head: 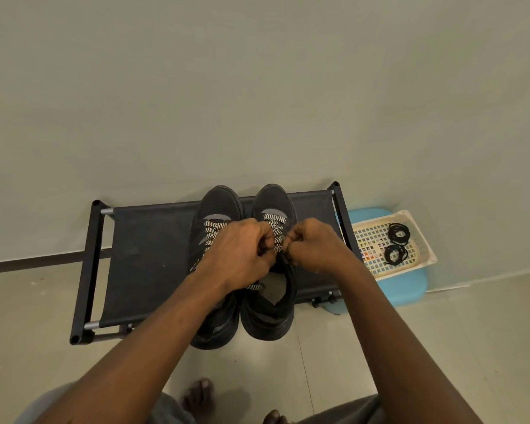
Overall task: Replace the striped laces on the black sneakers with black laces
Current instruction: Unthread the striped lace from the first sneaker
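Observation:
Two black sneakers stand side by side on a low black shoe rack (141, 258), toes toward the wall. The left sneaker (218, 206) and the right sneaker (273, 313) both carry black-and-white striped laces (275, 220). My left hand (239, 252) and my right hand (314, 244) meet over the right sneaker's upper eyelets, fingers curled and pinching its striped lace. A loose striped end (253, 287) trails below my left wrist. Two coiled black laces (397, 243) lie in a cream basket.
The cream perforated basket (423, 255) rests on a light blue stool (407, 289) right of the rack. A pale wall rises behind. My bare feet (198, 396) are on the tiled floor in front of the rack.

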Motion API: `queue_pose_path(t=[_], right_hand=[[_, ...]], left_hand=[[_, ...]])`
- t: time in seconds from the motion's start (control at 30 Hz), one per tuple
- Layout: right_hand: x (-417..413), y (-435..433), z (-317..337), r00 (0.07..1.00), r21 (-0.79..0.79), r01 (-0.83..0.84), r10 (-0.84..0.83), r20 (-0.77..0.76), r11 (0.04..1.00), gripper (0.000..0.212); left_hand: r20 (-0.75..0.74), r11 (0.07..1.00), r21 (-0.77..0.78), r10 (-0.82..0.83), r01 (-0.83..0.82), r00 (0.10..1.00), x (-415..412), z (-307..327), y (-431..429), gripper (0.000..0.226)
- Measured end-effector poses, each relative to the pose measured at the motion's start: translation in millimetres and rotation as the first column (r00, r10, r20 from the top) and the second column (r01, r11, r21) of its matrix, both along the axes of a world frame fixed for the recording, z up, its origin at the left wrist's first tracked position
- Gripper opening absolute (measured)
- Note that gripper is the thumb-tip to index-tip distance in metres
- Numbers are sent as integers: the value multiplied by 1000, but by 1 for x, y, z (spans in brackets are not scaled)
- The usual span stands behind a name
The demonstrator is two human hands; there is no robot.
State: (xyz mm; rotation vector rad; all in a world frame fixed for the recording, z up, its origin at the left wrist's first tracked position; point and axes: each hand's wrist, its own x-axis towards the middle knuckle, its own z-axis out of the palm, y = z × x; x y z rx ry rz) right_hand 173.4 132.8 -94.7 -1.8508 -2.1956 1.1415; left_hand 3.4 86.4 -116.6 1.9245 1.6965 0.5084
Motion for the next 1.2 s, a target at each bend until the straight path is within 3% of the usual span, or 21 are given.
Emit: queue_pose_path(t=[0.17, 0.47, 0.53, 0.63, 0.7, 0.8, 1.07, 1.2], right_hand=[[-2, 0, -1, 995, -25, -29, 26, -93, 999, 6], [-4, -2, -1, 1000, 55, 17, -16, -13, 998, 7], [-4, -4, -2, 999, 50, 39, -39, -4, 998, 7], [-4, -6, -1, 998, 41, 67, -67, 10, 997, 9], [-7, -8, 0, 999, 25, 37, -38, 10, 999, 8], [-12, -12, 4, 998, 38, -57, 56, 41, 998, 11], [-9, -6, 2, 1000, 38, -27, 27, 2, 999, 3], [-5, -3, 2, 997, 21, 58, -57, -43, 998, 4]], left_hand=[[165, 990, -34, 142, -138, 976, -3, -2, 0, 14], [356, 973, -154, 220, -175, 908, -3, -1, 7, 23], [341, 974, -173, 196, -144, 919, -6, 3, 7, 23], [192, 987, -130, 119, -95, 974, -8, 6, 4, 19], [92, 996, -75, 59, -52, 994, -8, 7, 0, 15], [61, 998, -13, 69, -68, 996, -7, 7, -2, 9], [336, 973, -218, 149, -77, 930, -13, 10, 3, 31], [430, 940, -338, 205, -53, 879, -16, 16, 7, 25]])
